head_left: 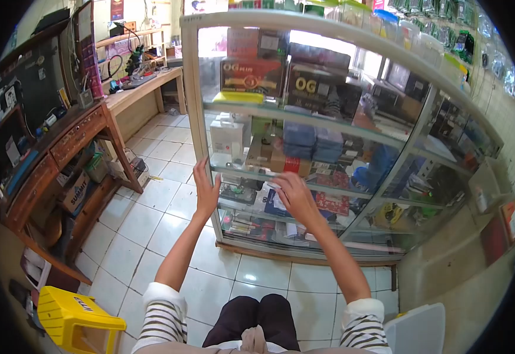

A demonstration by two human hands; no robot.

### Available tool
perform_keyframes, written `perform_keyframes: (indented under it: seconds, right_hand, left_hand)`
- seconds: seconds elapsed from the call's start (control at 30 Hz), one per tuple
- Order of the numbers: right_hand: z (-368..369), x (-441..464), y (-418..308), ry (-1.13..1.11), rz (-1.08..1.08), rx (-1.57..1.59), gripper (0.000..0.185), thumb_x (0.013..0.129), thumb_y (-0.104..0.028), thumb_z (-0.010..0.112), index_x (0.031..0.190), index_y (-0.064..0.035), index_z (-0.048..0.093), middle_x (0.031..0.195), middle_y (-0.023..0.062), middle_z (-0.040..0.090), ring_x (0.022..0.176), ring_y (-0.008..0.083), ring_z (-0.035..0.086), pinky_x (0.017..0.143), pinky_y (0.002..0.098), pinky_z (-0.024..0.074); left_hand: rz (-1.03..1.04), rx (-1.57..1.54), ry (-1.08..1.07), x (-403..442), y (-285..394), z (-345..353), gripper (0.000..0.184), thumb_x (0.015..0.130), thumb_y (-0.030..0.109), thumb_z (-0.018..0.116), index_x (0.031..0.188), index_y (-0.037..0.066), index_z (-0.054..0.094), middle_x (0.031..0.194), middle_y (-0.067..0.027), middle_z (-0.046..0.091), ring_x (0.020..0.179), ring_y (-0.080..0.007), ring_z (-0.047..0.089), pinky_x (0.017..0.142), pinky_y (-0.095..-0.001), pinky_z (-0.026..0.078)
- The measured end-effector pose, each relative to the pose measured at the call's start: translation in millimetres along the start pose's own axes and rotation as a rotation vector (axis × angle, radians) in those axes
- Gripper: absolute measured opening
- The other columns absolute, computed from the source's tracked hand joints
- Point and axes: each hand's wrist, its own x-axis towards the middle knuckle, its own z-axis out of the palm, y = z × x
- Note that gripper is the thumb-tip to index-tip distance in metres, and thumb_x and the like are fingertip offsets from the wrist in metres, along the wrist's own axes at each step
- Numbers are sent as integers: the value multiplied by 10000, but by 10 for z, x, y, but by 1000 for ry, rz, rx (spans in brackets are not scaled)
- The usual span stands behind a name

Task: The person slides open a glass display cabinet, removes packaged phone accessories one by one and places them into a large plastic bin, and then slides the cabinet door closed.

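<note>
In the head view a glass display cabinet [247, 244] with a pale metal frame stands before me. My left hand [208, 190] is at its left front post, fingers stretched out and apart, with nothing visible in them. My right hand [296, 197] is in front of the glass at middle-shelf height. Its fingers are bent together, and a small white thing [274, 185] shows at their tips, too small to name. Behind the glass are boxes, among them a black OG box [313, 88], stacked blue packs [299, 140] and a white box [226, 141].
Lidded plastic tubs [385, 22] line the cabinet top. At the left stand a wooden desk [74, 138] and a workbench [145, 88]. A yellow stool [74, 312] is at lower left, a translucent bin [417, 330] at lower right. Packaged goods [434, 32] hang on the right wall.
</note>
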Motion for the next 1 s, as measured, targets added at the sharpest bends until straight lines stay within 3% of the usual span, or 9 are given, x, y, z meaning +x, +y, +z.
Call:
perform_keyframes:
  seconds: [0.07, 0.1, 0.17, 0.37, 0.57, 0.77, 1.0]
  right_hand:
    - [-126, 314, -100, 113, -149, -106, 299, 766, -122, 610, 1054, -69, 552, 1052, 117, 525, 1048, 287, 474, 912, 387, 369]
    - [181, 66, 242, 123, -236, -182, 299, 766, -122, 610, 1054, -69, 552, 1052, 117, 525, 1048, 287, 474, 912, 387, 369]
    - [361, -15, 141, 116, -360, -272, 308, 753, -127, 614, 1043, -56, 540, 1067, 109, 518, 1058, 284, 468, 909, 384, 370]
    - [582, 134, 118, 113, -487, -456, 326, 747, -113, 603, 1055, -50, 517, 1113, 82, 498, 1119, 254, 427, 947, 390, 342]
    - [711, 730, 125, 35, -599, -697, 461, 749, -164, 569, 1192, -69, 488, 1266, 52, 427, 1221, 223, 348, 1044, 388, 246]
    - [744, 1009, 239, 1, -728, -801, 475, 737, -149, 566, 1201, -84, 491, 1248, 42, 432, 1226, 217, 344, 1071, 388, 238]
    - [702, 1210, 300, -2, -918, -719, 359, 738, -138, 554, 1084, -43, 548, 1141, 49, 497, 1171, 215, 417, 1053, 380, 285]
  left_hand:
    - [87, 93, 55, 293, 163, -86, 647, 778, 104, 571, 1319, -16, 236, 1279, -211, 299, 1200, -361, 281, 1025, -420, 212]
    - [117, 40, 154, 33, -125, 409, 647, 778, 104, 571, 1319, -16, 236, 1279, -211, 299, 1200, -361, 281, 1025, -420, 212]
    - [189, 80, 158, -108, -205, 310, 647, 777, 98, 568, 1319, -19, 234, 1280, -218, 295, 1192, -368, 285, 1014, -418, 227]
    - [259, 99, 104, -200, -362, 207, 649, 771, 100, 576, 1315, -15, 241, 1287, -220, 310, 1176, -382, 308, 1003, -429, 244]
    - [336, 45, 123, 63, -387, 201, 620, 772, 111, 583, 1308, 12, 287, 1215, -202, 402, 1127, -353, 373, 972, -408, 287]
    - [287, 211, 206, 87, -176, 279, 617, 773, 101, 575, 1311, 10, 286, 1232, -185, 366, 1144, -348, 344, 974, -430, 263]
    - [283, 266, 187, 260, -149, 254, 603, 767, 28, 536, 1323, 49, 304, 1261, -153, 337, 1083, -314, 344, 932, -406, 264]
